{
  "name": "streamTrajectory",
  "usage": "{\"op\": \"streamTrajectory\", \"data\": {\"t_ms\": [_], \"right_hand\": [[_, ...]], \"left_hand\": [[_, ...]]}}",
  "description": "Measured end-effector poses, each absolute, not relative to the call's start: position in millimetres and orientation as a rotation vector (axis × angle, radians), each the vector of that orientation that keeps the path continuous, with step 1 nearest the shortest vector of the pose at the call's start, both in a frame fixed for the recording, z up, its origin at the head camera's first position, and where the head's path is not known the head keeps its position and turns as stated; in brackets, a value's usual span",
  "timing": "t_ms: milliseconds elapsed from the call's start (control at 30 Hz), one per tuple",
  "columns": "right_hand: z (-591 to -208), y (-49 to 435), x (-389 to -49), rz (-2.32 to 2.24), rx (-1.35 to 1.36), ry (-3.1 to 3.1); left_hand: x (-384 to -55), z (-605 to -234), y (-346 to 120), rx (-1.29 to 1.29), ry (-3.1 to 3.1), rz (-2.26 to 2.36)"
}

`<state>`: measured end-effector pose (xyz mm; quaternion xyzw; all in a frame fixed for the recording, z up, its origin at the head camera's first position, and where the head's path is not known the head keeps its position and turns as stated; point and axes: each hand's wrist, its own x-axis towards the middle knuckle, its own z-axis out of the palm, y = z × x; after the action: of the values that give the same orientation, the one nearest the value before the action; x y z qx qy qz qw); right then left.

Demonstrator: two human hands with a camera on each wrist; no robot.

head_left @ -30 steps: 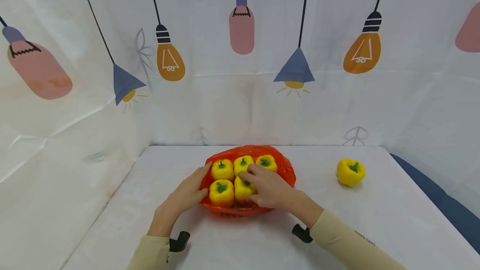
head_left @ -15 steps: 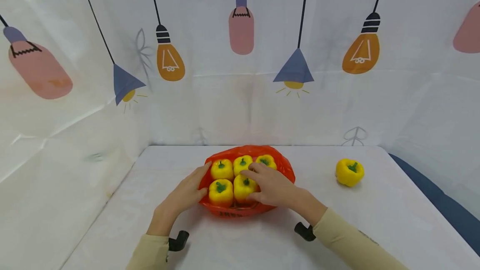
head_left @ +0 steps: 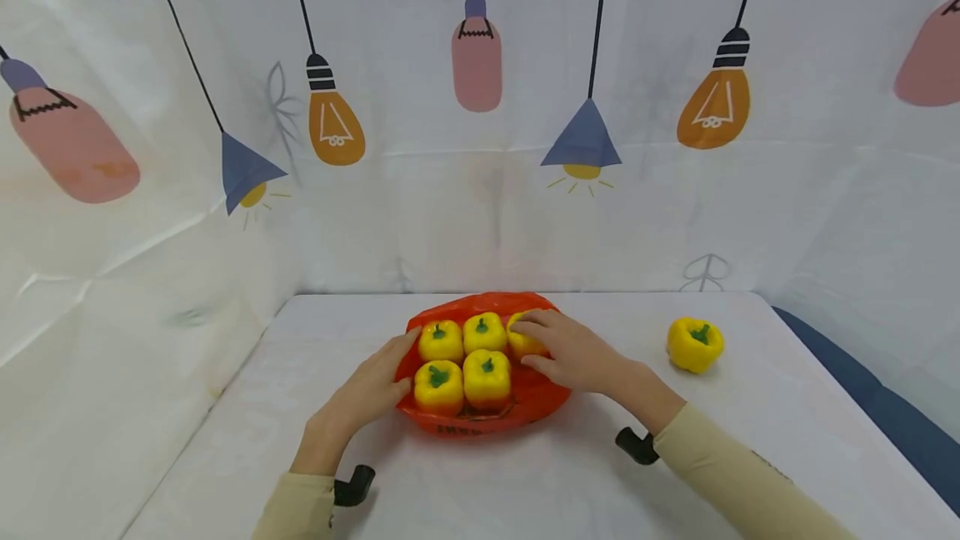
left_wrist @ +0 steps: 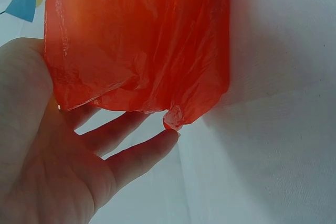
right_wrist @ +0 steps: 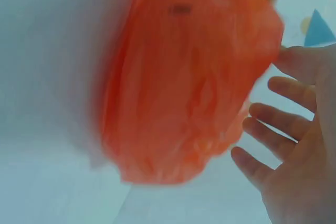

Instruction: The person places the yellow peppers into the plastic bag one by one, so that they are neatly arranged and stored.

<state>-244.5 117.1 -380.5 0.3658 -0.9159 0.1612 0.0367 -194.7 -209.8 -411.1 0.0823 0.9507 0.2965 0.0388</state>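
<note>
A red plastic bag (head_left: 491, 302) with its mouth spread wide lies on the table, holding several yellow bell peppers (head_left: 487, 379) with green stems. My left hand (head_left: 367, 382) rests against its left side, fingertips at the rim. Its loosely bent fingers (left_wrist: 144, 153) touch the bag's outside near a crumpled corner in the left wrist view. Over the right side of the bag is my right hand (head_left: 581, 352), partly covering the back right pepper (head_left: 522, 342). Its fingers (right_wrist: 275, 119) are spread apart in the right wrist view; whether they touch the pepper I cannot tell.
Another yellow bell pepper (head_left: 695, 345) sits on the white table (head_left: 622, 490), right of the bag. Behind stands a white sheet (head_left: 442, 223) printed with hanging lamps. Dark blue cloth (head_left: 862, 382) shows past the table's right edge.
My right hand has moved right and slightly back, from the front middle pepper toward the back right one, uncovering the front pepper. My left hand stays at the bag's left side.
</note>
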Motion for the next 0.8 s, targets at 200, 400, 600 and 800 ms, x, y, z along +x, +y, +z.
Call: {"op": "streamTrajectory", "data": {"t_ms": [200, 400, 600, 800], "right_hand": [[-375.7, 143.0, -254.1, 0.504, 0.998, -2.889], [-372.1, 170.7, -262.2, 0.528, 0.904, -2.914], [-371.4, 194.8, -266.0, 0.445, 0.885, -2.933], [-371.8, 226.3, -267.0, 0.252, 0.892, -2.926]], "left_hand": [[-194.2, -412.0, -212.3, 0.241, 2.925, 0.893], [-195.2, -413.4, -213.6, 0.244, 2.938, 0.877], [-196.2, -413.1, -213.0, 0.251, 2.923, 0.907], [-195.6, -415.2, -213.0, 0.244, 2.921, 0.912]]}}
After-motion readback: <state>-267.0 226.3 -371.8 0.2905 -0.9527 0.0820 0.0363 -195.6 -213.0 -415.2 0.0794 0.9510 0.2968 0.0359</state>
